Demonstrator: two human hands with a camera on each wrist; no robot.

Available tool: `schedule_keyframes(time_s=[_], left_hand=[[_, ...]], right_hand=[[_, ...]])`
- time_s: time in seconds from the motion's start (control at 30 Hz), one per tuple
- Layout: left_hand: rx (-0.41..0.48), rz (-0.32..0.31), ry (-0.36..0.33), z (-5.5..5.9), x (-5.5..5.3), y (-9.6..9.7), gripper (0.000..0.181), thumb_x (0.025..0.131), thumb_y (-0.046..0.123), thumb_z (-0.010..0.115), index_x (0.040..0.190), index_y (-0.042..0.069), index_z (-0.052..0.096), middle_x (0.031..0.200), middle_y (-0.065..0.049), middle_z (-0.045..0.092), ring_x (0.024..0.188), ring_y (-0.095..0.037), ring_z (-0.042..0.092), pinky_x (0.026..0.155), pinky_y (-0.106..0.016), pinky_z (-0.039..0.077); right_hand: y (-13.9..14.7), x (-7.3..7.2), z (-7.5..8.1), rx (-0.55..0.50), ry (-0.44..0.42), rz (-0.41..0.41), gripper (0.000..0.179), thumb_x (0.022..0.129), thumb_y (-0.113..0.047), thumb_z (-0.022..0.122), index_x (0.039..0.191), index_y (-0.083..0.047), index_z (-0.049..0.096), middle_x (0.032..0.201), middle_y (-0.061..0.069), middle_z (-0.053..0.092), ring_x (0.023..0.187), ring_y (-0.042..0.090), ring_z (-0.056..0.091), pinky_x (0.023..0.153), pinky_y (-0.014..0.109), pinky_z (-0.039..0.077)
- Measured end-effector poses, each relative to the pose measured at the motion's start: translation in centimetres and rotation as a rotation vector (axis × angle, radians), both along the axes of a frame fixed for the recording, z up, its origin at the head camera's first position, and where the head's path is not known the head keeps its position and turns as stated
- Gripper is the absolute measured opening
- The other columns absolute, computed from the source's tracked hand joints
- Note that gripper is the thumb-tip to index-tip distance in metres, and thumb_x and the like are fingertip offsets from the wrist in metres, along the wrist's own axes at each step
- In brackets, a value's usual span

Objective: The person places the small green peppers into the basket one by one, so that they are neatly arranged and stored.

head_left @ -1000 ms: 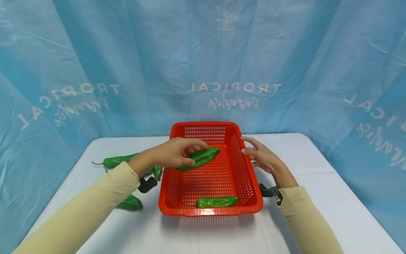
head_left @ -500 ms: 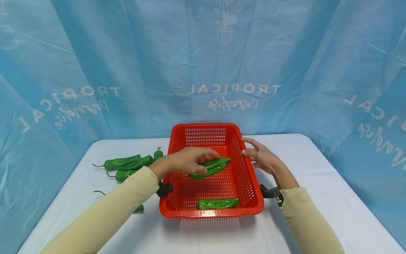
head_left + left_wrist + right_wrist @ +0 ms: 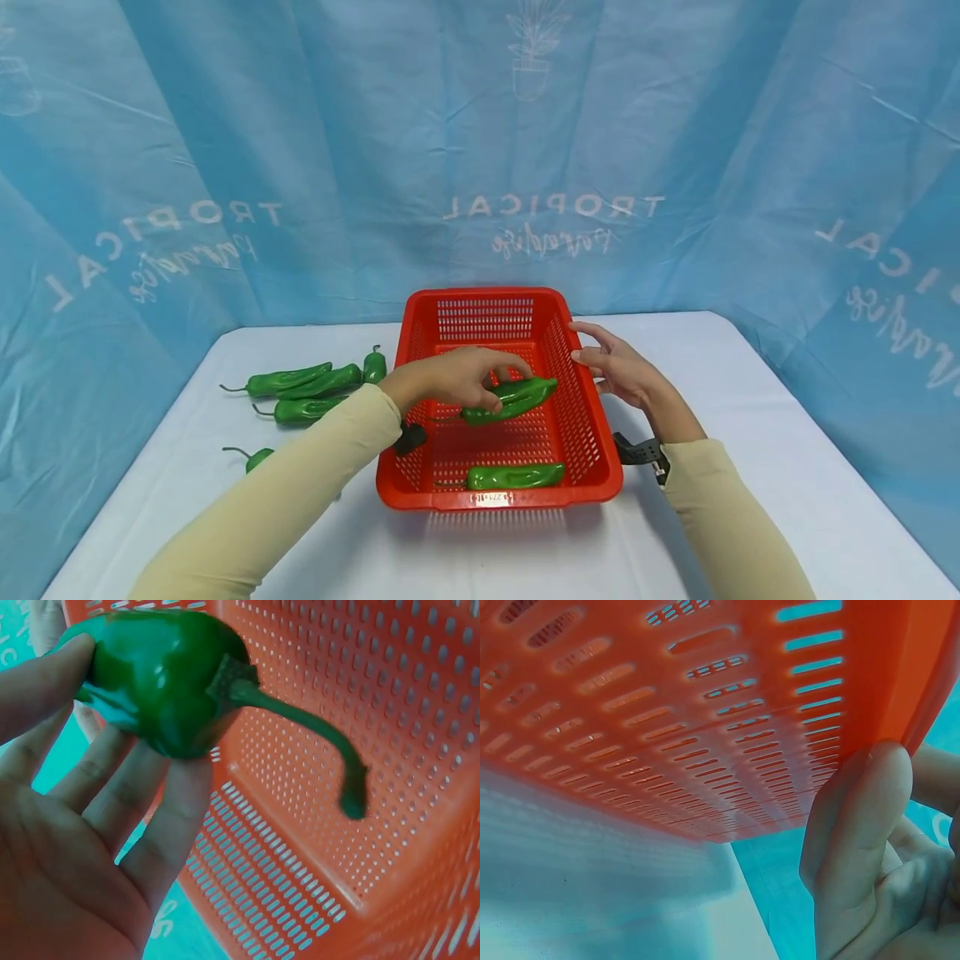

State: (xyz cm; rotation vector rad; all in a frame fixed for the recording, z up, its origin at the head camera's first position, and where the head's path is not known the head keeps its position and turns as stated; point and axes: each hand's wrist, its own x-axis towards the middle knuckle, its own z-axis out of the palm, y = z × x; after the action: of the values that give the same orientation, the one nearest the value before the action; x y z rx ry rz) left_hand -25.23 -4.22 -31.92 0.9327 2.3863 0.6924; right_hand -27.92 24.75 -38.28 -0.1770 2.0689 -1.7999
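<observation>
A long green pepper (image 3: pixel 517 398) hangs over the floor of the red plastic basket (image 3: pixel 498 500). My left hand (image 3: pixel 468 379) pinches it between thumb and fingers; in the left wrist view the pepper (image 3: pixel 161 679) has its curved stem pointing away from the palm. Another green pepper (image 3: pixel 517 477) lies inside along the basket's near wall. At the right side of the basket, my right hand (image 3: pixel 622 371) holds the rim; the right wrist view shows the thumb (image 3: pixel 870 817) against the wall under the rim, with other fingers partly hidden.
Several green peppers (image 3: pixel 288 381) lie on the white table (image 3: pixel 780 433) left of the basket, one (image 3: pixel 258 458) partly hidden by the left sleeve. A blue printed curtain (image 3: pixel 480 150) hangs behind and at the sides.
My left hand has carried its pepper rightward and slightly down, deeper over the basket. More loose peppers on the left have come into sight. The right hand and basket have stayed in place.
</observation>
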Motion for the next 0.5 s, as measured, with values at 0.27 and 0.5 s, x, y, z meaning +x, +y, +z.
schedule_keyframes(time_s=[0.27,0.5], left_hand=[[-0.053,-0.029,-0.015,-1.2,-0.5,0.7,0.051,0.087,0.013,0.074,0.132,0.031,0.058,0.122,-0.001,0.065,0.109,-0.017,0.059,0.086,-0.034,0.058],[-0.054,-0.018,-0.032,-1.9,-0.7,1.1,0.05,0.086,0.014,0.075,0.129,0.035,0.06,0.119,0.002,0.064,0.109,-0.017,0.058,0.087,-0.035,0.058]], right_hand=[[-0.3,0.1,0.1,0.018,-0.002,-0.007,0.064,0.1,-0.019,0.057,0.156,-0.022,0.026,0.119,0.01,0.07,0.085,0.017,0.075,0.07,0.039,0.062],[0.0,0.2,0.5,0.03,0.004,-0.002,0.065,0.1,-0.019,0.057,0.157,-0.022,0.025,0.112,0.005,0.072,0.083,0.016,0.075,0.069,0.038,0.062]])
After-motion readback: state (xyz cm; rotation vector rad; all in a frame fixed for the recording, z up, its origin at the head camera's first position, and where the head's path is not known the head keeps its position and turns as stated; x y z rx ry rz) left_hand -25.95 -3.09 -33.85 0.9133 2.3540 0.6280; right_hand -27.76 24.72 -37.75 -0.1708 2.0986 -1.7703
